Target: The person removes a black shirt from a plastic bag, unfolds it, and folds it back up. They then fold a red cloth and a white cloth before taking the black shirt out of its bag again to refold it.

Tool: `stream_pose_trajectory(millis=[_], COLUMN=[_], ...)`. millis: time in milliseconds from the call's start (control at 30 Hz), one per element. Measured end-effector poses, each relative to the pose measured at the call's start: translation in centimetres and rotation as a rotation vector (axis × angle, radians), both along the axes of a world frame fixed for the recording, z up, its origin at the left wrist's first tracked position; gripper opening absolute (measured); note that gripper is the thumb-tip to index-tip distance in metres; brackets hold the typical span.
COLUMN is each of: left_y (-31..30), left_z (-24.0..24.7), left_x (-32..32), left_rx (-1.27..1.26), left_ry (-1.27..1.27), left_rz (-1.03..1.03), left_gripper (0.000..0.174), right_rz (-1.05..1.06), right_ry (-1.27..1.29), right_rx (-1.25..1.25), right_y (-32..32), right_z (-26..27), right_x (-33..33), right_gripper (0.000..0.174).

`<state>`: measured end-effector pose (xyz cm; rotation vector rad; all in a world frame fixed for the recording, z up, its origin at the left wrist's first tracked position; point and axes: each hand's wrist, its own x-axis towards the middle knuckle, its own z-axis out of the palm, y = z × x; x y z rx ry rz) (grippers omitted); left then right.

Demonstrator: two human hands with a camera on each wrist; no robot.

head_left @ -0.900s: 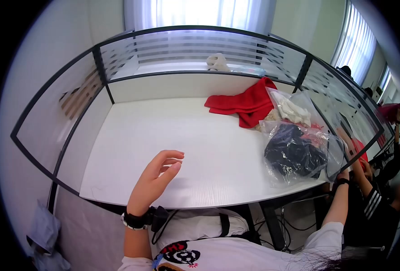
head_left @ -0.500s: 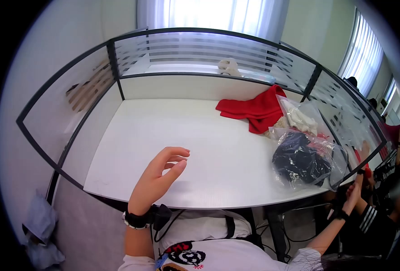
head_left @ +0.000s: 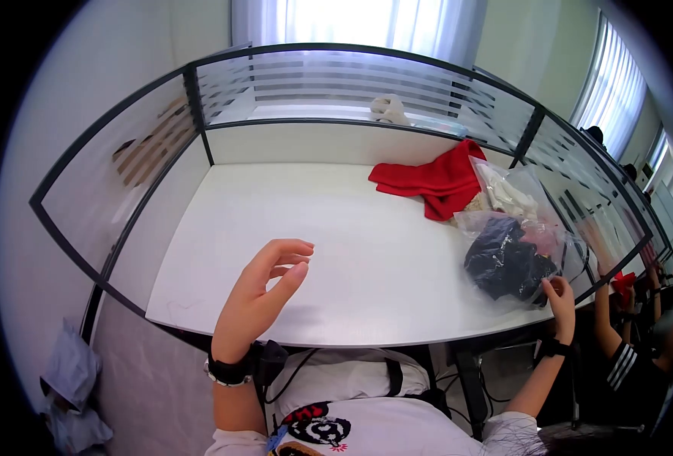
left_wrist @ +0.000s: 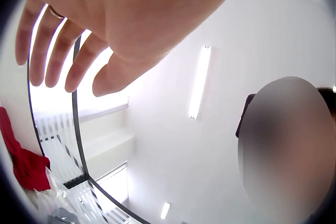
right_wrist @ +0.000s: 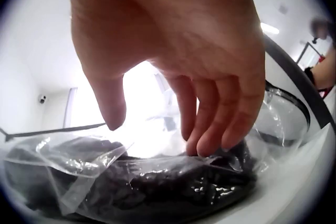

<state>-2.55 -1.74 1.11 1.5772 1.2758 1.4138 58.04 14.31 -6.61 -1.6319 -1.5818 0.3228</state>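
My left hand hovers above the front left of the white table, fingers loosely bent and holding nothing. In the left wrist view its fingers hang spread apart. My right hand is at the near right edge of a clear plastic bag with dark cloth inside. From the right wrist, the fingertips reach right down to the bag's film, with the thumb well apart from them. Behind that bag lie a clear bag with white cloth and a folded red cloth.
A dark-framed partition with striped panels borders the table at the back and sides. Beyond the right panel, other people's arms show. A pale item sits on the sill behind. Grey-blue fabric is down at the left.
My right hand has moved from beyond the table's right edge in to the bag with dark cloth. The left hand stays nearly where it was. The head view has shifted slightly.
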Motion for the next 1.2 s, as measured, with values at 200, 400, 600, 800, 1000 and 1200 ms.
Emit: stream_pose_trajectory(millis=[200, 400, 600, 800, 1000, 1200], left_y=[-0.1, 0.5, 1.7, 4.1, 3.9, 4.1], left_z=[0.2, 0.1, -1.8, -5.4, -6.3, -6.7], left_x=[0.0, 0.4, -0.4, -2.0, -4.1, -4.6], left_rx=[-0.022, -0.063, -0.159, -0.225, -0.316, -0.350], left_ry=[0.001, 0.123, 0.310, 0.423, 0.438, 0.443], left_rz=[0.014, -0.092, -0.083, 0.213, 0.307, 0.265], left_gripper=[0.025, 0.025, 0.033, 0.053, 0.064, 0.055], right_rz=[0.256, 0.465, 0.881, 1.230, 0.952, 0.694], right_ry=[0.102, 0.190, 0.073, -0.088, -0.061, -0.070], right_rx=[-0.255, -0.354, -0.295, -0.232, -0.130, 0.040], right_y=[-1.7, -3.5, -3.3, -4.8, -3.9, -0.9], right_z=[1.1, 4.0, 4.1, 6.1, 8.7, 5.5], right_x=[-6.2, -16.0, -26.7, -33.2, -29.7, -26.5], right_gripper=[0.018, 0.022, 0.027, 0.021, 0.019, 0.020])
